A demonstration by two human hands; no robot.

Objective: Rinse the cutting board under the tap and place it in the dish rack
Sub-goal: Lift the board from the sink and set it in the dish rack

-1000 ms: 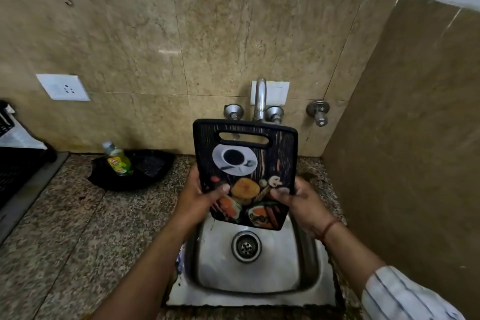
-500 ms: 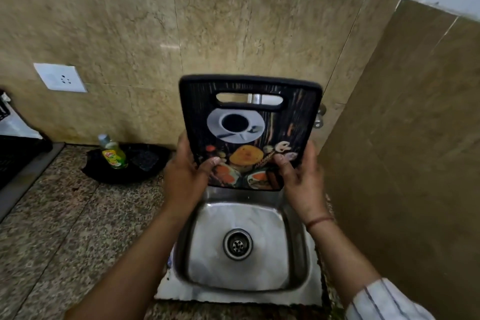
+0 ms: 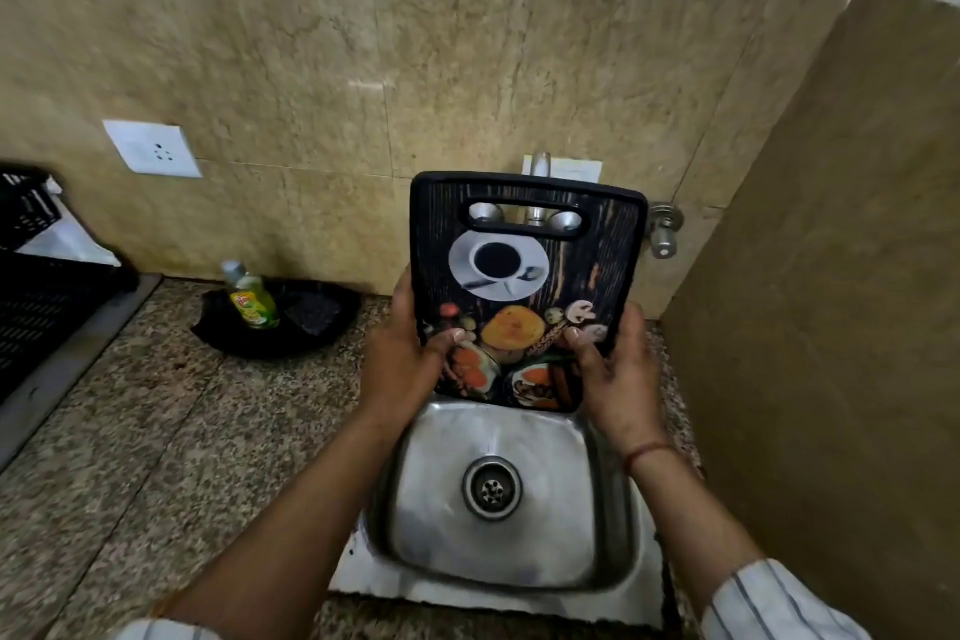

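Observation:
A black cutting board printed with a coffee cup and food stands upright over the steel sink, handle slot at the top. My left hand grips its lower left edge and my right hand its lower right edge, thumbs on the printed face. The tap rises just behind the board's top edge; its spout and knobs show through the handle slot. No water is visible. A black slatted dish rack sits at the far left on the counter.
A green dish-soap bottle and a dark scrub pad lie in a black tray on the granite counter left of the sink. A wall valve sticks out right of the board. A tiled side wall closes in the right.
The board rose and came closer half a second ago, then dropped back down toward the sink and the tap. Both hands keep the same hold on its lower edges.

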